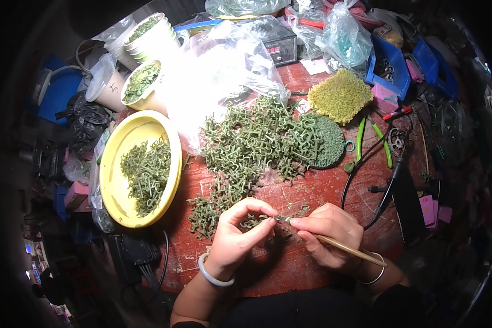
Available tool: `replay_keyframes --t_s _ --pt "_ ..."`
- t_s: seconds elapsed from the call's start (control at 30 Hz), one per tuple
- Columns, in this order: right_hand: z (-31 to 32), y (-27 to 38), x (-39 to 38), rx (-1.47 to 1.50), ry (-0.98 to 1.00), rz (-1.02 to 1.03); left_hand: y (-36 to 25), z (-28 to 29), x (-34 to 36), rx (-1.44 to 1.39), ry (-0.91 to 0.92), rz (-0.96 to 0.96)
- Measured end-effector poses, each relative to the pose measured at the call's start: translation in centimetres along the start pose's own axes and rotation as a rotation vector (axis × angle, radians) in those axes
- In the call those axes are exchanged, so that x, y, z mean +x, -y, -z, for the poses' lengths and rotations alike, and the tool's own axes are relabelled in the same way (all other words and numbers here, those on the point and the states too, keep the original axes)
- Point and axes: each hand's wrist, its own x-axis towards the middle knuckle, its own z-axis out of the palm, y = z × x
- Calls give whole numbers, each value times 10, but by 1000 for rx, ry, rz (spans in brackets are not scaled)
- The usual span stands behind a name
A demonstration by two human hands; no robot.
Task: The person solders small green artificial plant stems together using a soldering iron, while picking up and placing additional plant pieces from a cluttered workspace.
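Observation:
My left hand (238, 235) is closed in a pinch on a small green piece (279, 218), low over the front of the table. My right hand (333, 232) grips a thin tool with a wooden handle (351, 250), which slants down to the right past my wrist. The tool's tip meets the piece between my fingertips; its shape is too small to make out. Just beyond my hands spreads a large heap of small green bent pieces (251, 136). To the left, a tilted yellow basin (110, 183) holds more of them.
Clear plastic bags (224, 60) lie behind the heap. Beside it are a round green textured pad (329, 143) and a yellow bristly block (340, 97). Green-handled pliers (361, 139) and a black cable (345, 183) lie right. White tubs (106, 87) and blue bins (387, 68) stand farther back.

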Motion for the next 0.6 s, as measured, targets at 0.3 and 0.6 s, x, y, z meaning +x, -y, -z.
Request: replay_keyframes --t_s 0.3,0.6 --pt "1 1 0 -7 14 29 -2 -1 0 35 -9 -13" --pt "0 0 -1 -34 17 45 -2 -1 0 36 -14 12"
